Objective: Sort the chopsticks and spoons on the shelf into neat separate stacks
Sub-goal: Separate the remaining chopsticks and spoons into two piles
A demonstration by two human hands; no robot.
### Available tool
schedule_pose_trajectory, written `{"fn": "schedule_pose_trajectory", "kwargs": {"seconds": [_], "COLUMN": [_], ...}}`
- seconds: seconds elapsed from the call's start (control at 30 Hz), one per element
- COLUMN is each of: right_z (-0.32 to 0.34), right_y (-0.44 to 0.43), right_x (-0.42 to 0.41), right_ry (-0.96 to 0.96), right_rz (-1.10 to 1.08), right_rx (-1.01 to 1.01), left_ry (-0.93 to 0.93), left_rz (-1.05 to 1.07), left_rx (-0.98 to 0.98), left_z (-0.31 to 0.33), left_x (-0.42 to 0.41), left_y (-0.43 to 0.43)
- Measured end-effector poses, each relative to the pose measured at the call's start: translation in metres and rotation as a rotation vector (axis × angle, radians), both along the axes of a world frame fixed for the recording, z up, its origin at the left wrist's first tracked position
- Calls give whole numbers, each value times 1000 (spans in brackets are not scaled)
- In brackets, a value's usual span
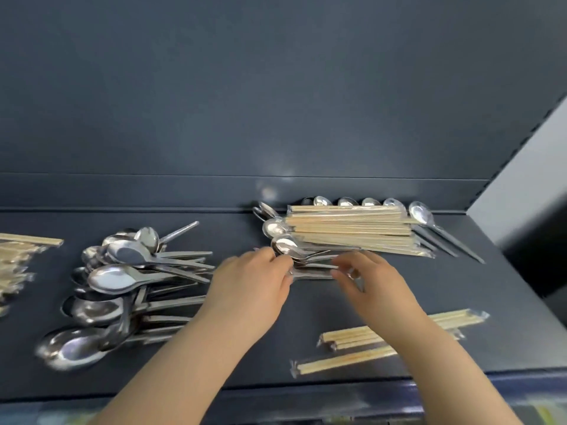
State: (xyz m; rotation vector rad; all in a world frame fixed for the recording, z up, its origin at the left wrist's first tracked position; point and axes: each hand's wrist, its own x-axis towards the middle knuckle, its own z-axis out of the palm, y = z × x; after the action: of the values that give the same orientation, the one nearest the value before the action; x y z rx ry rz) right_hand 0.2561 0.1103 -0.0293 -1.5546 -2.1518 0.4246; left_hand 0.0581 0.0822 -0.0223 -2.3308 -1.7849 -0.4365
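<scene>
Seen from my remote station: the pile of chopsticks (18, 262) at far left runs off the frame's edge, so I cannot tell how far it extends. At the back of the shelf (294, 326), a row of spoons (346, 201) shows only bowls, since the big chopstick stack (349, 231) covers the handles. Both ends of the small bunch of spoons (310, 265) vanish under the left hand (254, 280) and right hand (374, 283), and the right fingers (340, 273) are smeared by blur. The right forearm hides the middle of the front wrapped chopsticks (346, 338). Below the shelf, a coloured strip (537, 415) is too blurred for me to read.
</scene>
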Motion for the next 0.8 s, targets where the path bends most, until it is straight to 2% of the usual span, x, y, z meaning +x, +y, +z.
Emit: {"fn": "schedule_pose_trajectory", "kwargs": {"seconds": [0.17, 0.27, 0.33, 0.43, 0.53, 0.6, 0.8], "right_z": [-3, -5, -10, -21, -30, -33, -30], "right_y": [11, 16, 19, 25, 37, 43, 55], "right_x": [75, 106, 116, 121, 121, 120, 118], "right_ry": [-81, -304, -417, -317, -176, -108, -96], "right_rz": [129, 302, 351, 335, 291, 265, 272], "right_rx": [-234, -392, -391, -329, -232, -215, -219], "left_ry": [-3, -13, -65, -92, -147, -129, -14], "left_rz": [-36, 21, 60, 130, 125, 141, 186], "left_rx": [-78, -153, -166, -241, -188, -240, -245], "left_z": [-10, -15, -19, -22, -23, -20, -35], "left_x": [58, 83, 92, 102, 110, 114, 116], "left_y": [7, 2, -2, -5, -6, -7, 6]}}
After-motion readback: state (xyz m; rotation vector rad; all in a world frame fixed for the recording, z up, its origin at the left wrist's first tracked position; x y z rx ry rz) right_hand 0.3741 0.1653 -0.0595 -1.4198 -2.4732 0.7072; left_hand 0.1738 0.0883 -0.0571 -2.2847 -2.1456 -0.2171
